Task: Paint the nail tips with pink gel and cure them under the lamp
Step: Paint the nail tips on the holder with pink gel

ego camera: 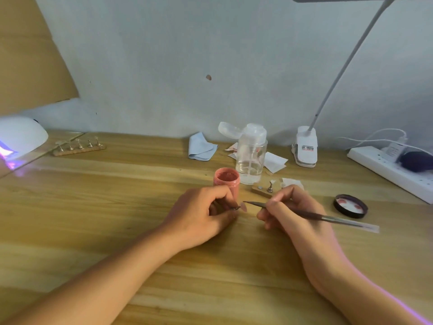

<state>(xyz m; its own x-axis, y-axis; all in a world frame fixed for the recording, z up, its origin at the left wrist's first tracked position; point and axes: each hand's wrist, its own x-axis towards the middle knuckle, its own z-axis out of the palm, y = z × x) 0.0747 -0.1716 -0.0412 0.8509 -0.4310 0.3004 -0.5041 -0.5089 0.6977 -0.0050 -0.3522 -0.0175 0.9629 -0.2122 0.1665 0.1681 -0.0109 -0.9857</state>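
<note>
My left hand (203, 214) pinches a small metal stand with a pink nail tip (243, 206) on it, just in front of the open pink gel jar (226, 180). My right hand (295, 212) grips a thin brush (311, 215) like a pen, its point almost touching the nail tip. The white curing lamp (21, 134) glows purple at the far left. Beside it stands a wooden strip (79, 148) with several nail stands. A second wooden strip (262, 190) with one stand lies behind my right hand.
A clear pump bottle (251, 156) stands behind the jar. The jar's black lid (350, 205) lies to the right. A grey cloth (201, 146), paper wipes (274, 161), the clip base of a desk lamp (304, 146) and a white power strip (396, 171) line the back.
</note>
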